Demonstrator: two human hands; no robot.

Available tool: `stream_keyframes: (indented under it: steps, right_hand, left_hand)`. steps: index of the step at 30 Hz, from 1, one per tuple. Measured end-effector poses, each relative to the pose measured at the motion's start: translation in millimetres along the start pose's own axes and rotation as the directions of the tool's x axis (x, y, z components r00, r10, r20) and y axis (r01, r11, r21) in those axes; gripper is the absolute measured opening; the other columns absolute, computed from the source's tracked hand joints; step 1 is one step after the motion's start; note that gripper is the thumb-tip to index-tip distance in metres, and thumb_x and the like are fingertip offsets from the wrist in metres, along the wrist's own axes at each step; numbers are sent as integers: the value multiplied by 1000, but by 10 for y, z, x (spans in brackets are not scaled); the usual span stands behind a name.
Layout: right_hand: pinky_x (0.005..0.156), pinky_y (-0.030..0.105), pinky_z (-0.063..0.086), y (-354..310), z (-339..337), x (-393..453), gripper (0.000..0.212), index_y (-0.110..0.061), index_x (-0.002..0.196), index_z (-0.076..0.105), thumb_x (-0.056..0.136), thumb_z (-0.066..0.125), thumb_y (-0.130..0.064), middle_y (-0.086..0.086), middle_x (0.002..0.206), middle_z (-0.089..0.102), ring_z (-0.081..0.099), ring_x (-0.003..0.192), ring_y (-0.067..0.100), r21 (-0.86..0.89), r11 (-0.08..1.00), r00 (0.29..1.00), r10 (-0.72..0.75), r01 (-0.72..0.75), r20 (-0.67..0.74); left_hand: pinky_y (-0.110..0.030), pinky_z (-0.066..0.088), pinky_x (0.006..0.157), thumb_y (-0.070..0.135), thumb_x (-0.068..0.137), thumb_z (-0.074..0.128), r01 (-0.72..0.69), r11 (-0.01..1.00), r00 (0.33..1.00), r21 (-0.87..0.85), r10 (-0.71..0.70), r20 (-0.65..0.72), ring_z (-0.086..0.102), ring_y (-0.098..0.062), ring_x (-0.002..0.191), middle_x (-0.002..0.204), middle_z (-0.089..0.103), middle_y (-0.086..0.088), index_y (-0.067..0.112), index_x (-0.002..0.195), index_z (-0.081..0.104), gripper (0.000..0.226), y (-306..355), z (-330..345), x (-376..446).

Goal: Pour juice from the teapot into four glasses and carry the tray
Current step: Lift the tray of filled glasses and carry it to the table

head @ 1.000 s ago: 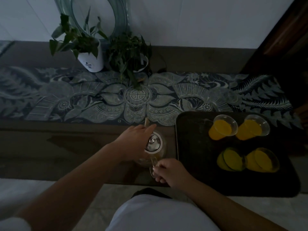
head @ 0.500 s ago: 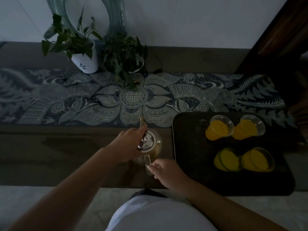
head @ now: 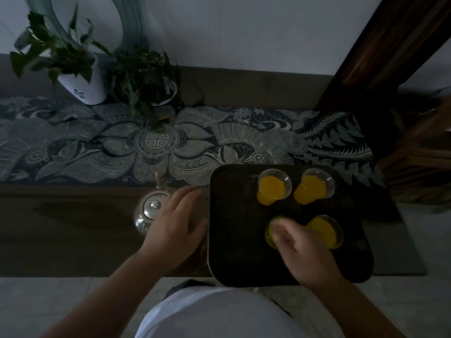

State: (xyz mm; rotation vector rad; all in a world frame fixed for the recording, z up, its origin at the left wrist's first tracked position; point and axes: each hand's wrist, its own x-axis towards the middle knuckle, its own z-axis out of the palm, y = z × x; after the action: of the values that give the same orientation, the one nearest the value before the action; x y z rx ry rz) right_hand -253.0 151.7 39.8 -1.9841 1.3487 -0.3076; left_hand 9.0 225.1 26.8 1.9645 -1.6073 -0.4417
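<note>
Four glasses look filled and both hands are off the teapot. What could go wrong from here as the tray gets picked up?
1. The right hand hovers blurred over the near-left glass; it may knock it.
2. All four glasses sit toward the right of the tray, so lifting may tilt it and slop juice.
3. The left hand lies between the teapot and the tray edge; a sideways move may bump the pot.

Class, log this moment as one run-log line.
pouring: done | teapot: on table | left hand: empty | right hand: over tray

We see orange juice (head: 271, 192) in clear glasses (head: 274, 176), a seemingly black tray (head: 234, 215), and a blue-grey floral-patterned runner (head: 219, 140).
</note>
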Motion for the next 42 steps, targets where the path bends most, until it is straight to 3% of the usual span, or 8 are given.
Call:
stream_keyframes:
  steps: [3, 9, 13, 19, 23, 29, 37, 42]
  right_hand:
    - [82, 28, 53, 316, -540, 34, 29, -21, 120, 63, 92, 55, -26, -12, 106, 67, 63, 98, 5, -23, 1000, 993, 10, -13, -119]
    - [76, 34, 51, 1481, -1130, 423, 33, -18, 123, 59, 94, 51, -31, 3, 110, 69, 64, 98, 20, -162, 966, 945, 149, -203, -290]
    - [81, 39, 50, 2268, -1100, 687, 46, -12, 128, 51, 90, 53, -37, 15, 119, 65, 61, 109, 34, -223, 896, 916, 338, -384, -218]
    - [71, 37, 48, 2618, -884, 829, 48, -12, 123, 50, 91, 49, -47, 13, 112, 63, 61, 104, 32, -401, 824, 916, 366, -400, -163]
    - [62, 36, 49, 2727, -812, 909, 42, -12, 114, 45, 93, 42, -49, 16, 94, 67, 66, 83, 35, -502, 775, 921, 361, -383, -147]
    - [60, 35, 43, 2799, -758, 1010, 43, -11, 108, 45, 95, 35, -51, 18, 94, 66, 66, 83, 38, -557, 738, 922, 349, -382, -171]
    - [57, 34, 35, 2903, -719, 1048, 38, -8, 96, 48, 96, 37, -45, 22, 88, 67, 65, 79, 39, -540, 753, 926, 319, -376, -199]
    - [62, 39, 39, 2942, -695, 1035, 38, -6, 97, 48, 95, 39, -43, 27, 90, 67, 66, 83, 44, -502, 772, 921, 331, -390, -207]
  left_hand:
    - [-36, 40, 108, 33, 88, 67, 117, 993, 988, -22, -114, 104, 41, -21, 135, 150, 40, -1, 16, 147, 37, 68, 192, 405, 79]
    - [-50, 37, 112, 37, 86, 65, 379, 906, 888, 191, -414, 201, 31, -35, 141, 153, 28, -10, 18, 148, 26, 76, 95, 1076, 301]
    - [-56, 41, 105, 35, 86, 66, 545, 809, 794, 220, -582, 174, 30, -40, 140, 150, 29, -14, 18, 146, 25, 76, -14, 1299, 348]
    - [-50, 50, 87, 37, 91, 62, 630, 740, 733, 236, -667, 136, 54, -40, 121, 138, 43, -19, 12, 143, 26, 68, 3, 1556, 370]
    - [-43, 51, 71, 43, 96, 52, 705, 653, 657, 275, -748, 91, 65, -35, 94, 99, 60, -13, 7, 117, 45, 42, -49, 1595, 421]
    - [-40, 51, 68, 54, 98, 39, 662, 612, 660, 433, -750, 49, 64, -32, 85, 84, 57, -6, 12, 105, 51, 45, -104, 1576, 472]
    - [-44, 56, 70, 51, 100, 34, 645, 667, 709, 374, -704, 32, 64, -30, 74, 78, 62, -6, 17, 92, 51, 40, -169, 1604, 425]
    - [-37, 50, 60, 51, 100, 36, 650, 674, 714, 351, -699, 21, 60, -26, 67, 74, 59, -5, 15, 90, 51, 40, -176, 1605, 403]
